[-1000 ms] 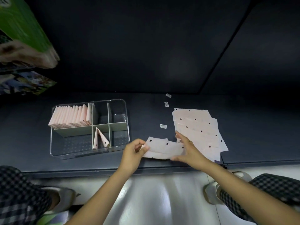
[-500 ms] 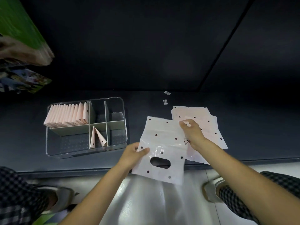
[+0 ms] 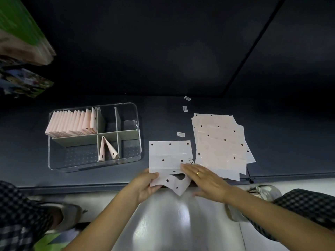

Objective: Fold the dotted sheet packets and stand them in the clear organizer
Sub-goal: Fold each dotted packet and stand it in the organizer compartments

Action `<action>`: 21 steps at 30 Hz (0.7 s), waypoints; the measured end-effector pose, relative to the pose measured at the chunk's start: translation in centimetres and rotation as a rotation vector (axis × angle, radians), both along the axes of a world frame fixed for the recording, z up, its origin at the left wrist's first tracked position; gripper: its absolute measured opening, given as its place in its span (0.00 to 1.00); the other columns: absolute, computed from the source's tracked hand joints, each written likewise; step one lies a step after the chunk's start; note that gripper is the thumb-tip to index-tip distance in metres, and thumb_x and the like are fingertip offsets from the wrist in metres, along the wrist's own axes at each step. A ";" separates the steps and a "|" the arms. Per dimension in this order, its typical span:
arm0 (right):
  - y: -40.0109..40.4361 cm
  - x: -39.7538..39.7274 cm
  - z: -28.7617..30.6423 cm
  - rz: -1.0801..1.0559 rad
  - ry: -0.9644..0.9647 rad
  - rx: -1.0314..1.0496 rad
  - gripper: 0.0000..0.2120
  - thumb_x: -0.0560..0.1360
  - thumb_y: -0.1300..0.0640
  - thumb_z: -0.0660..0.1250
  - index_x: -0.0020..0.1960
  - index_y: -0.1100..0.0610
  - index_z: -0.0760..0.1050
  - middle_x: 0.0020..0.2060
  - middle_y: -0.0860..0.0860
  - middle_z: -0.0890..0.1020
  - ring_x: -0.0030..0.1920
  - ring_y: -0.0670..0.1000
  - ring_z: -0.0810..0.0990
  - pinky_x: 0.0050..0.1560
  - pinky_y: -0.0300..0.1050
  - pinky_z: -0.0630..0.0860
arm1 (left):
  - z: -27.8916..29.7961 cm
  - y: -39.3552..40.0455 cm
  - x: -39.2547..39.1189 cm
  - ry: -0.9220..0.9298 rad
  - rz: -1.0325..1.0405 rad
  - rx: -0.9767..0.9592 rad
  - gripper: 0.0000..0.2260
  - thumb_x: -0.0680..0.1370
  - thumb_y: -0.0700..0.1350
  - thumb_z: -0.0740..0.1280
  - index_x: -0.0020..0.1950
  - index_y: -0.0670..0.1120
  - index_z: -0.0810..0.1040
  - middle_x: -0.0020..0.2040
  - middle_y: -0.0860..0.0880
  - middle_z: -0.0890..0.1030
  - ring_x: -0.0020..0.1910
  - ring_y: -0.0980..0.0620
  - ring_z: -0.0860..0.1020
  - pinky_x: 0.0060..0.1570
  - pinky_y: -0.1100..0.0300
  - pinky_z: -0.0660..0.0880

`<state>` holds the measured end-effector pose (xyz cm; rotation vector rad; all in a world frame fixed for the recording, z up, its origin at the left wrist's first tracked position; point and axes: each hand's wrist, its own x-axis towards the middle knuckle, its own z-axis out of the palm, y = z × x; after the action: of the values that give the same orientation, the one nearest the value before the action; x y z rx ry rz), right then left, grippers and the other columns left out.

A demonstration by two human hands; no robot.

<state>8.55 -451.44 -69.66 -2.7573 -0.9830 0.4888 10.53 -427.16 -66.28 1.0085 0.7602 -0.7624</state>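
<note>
- At the near bench edge: left hand (image 3: 145, 185) pinches one dotted packet (image 3: 170, 158); right hand (image 3: 208, 180) presses it flat, fingers straight.
- Risk: overhanging corner slips, skewing the fold.
- Right: one loose stack (image 3: 221, 142).
- Left: one organizer (image 3: 137, 124), two folded packets, one filled row.
- Three labels (image 3: 181, 134).

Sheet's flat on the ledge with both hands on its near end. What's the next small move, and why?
Probably fold the near end away, over the crease. The sheet lies spread, its near corner hanging off the ledge; the left hand pinches that end and the right hand presses flat by the crease line.
</note>
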 end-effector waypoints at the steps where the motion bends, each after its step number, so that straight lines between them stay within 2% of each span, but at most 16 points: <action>1: 0.3 0.2 -0.1 -0.088 0.001 0.058 0.39 0.76 0.47 0.65 0.76 0.51 0.44 0.76 0.47 0.56 0.75 0.46 0.54 0.73 0.34 0.44 | 0.1 0.1 0.0 0.030 0.032 -0.028 0.10 0.80 0.30 0.57 0.59 0.37 0.72 0.45 0.41 0.80 0.43 0.45 0.78 0.30 0.58 0.80; 3: 0.6 0.6 -0.3 -0.273 0.044 0.171 0.30 0.78 0.50 0.63 0.75 0.48 0.54 0.69 0.49 0.69 0.69 0.49 0.66 0.69 0.35 0.59 | 0.4 0.3 0.1 0.067 0.074 -0.053 0.08 0.80 0.31 0.59 0.57 0.36 0.73 0.43 0.40 0.80 0.40 0.45 0.80 0.27 0.59 0.80; 6: 0.7 1.3 -0.4 -0.432 0.142 0.276 0.27 0.76 0.54 0.66 0.72 0.46 0.62 0.61 0.42 0.75 0.63 0.46 0.70 0.60 0.33 0.65 | 1.2 0.6 0.5 0.096 0.153 -0.131 0.09 0.81 0.40 0.61 0.58 0.37 0.74 0.40 0.40 0.83 0.33 0.46 0.83 0.28 0.58 0.80; 10: 0.3 2.4 -0.4 -0.467 0.343 0.327 0.39 0.66 0.54 0.76 0.71 0.42 0.61 0.57 0.33 0.70 0.59 0.40 0.65 0.57 0.26 0.62 | 1.7 0.4 1.2 0.010 0.268 -0.231 0.17 0.81 0.52 0.59 0.57 0.39 0.74 0.43 0.40 0.84 0.38 0.47 0.84 0.37 0.57 0.81; 12: 0.3 2.7 -0.7 -0.407 0.336 0.262 0.44 0.63 0.53 0.78 0.73 0.43 0.59 0.57 0.35 0.68 0.56 0.41 0.64 0.55 0.24 0.61 | 1.9 0.0 1.4 -0.118 0.238 -0.229 0.17 0.82 0.52 0.56 0.66 0.44 0.69 0.49 0.41 0.84 0.47 0.47 0.83 0.45 0.56 0.78; 13: 0.3 2.8 -0.8 -0.389 0.316 0.235 0.45 0.62 0.52 0.78 0.73 0.44 0.58 0.58 0.38 0.69 0.56 0.42 0.64 0.54 0.25 0.60 | 1.9 -0.2 1.4 -0.190 0.200 -0.201 0.19 0.82 0.51 0.56 0.72 0.49 0.62 0.53 0.42 0.83 0.52 0.47 0.82 0.50 0.55 0.77; 15: 0.6 2.7 -1.1 -0.399 0.278 0.227 0.42 0.64 0.51 0.77 0.72 0.45 0.59 0.59 0.42 0.70 0.55 0.43 0.64 0.56 0.27 0.61 | 1.7 -0.7 1.4 -0.329 0.089 -0.099 0.24 0.82 0.51 0.56 0.76 0.56 0.50 0.58 0.44 0.81 0.57 0.49 0.80 0.59 0.52 0.74; 17: 1.0 2.5 -1.4 -0.453 0.227 0.271 0.35 0.68 0.54 0.74 0.71 0.47 0.63 0.58 0.44 0.73 0.55 0.44 0.66 0.58 0.34 0.65 | 1.5 -1.3 1.1 -0.443 -0.019 0.026 0.26 0.82 0.51 0.56 0.77 0.56 0.49 0.60 0.47 0.80 0.60 0.52 0.78 0.64 0.53 0.70; 19: 1.5 2.4 -1.5 -0.545 0.183 0.363 0.27 0.72 0.61 0.70 0.68 0.51 0.68 0.55 0.47 0.76 0.55 0.47 0.71 0.57 0.38 0.68 | 0.9 -1.6 0.9 -0.552 -0.105 0.153 0.27 0.82 0.49 0.57 0.76 0.57 0.48 0.58 0.51 0.80 0.60 0.57 0.77 0.65 0.59 0.69; 21: 2.0 2.5 -1.5 -0.706 0.215 0.513 0.18 0.75 0.63 0.66 0.64 0.55 0.72 0.51 0.49 0.79 0.53 0.50 0.76 0.55 0.38 0.71 | 0.1 -1.6 0.6 -0.667 -0.231 0.305 0.30 0.81 0.48 0.58 0.76 0.59 0.43 0.54 0.56 0.81 0.56 0.65 0.77 0.58 0.70 0.69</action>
<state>11.04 -449.44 -71.12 -2.2988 -0.0336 0.3357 11.16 -428.75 -66.23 1.5381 0.1799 -0.4569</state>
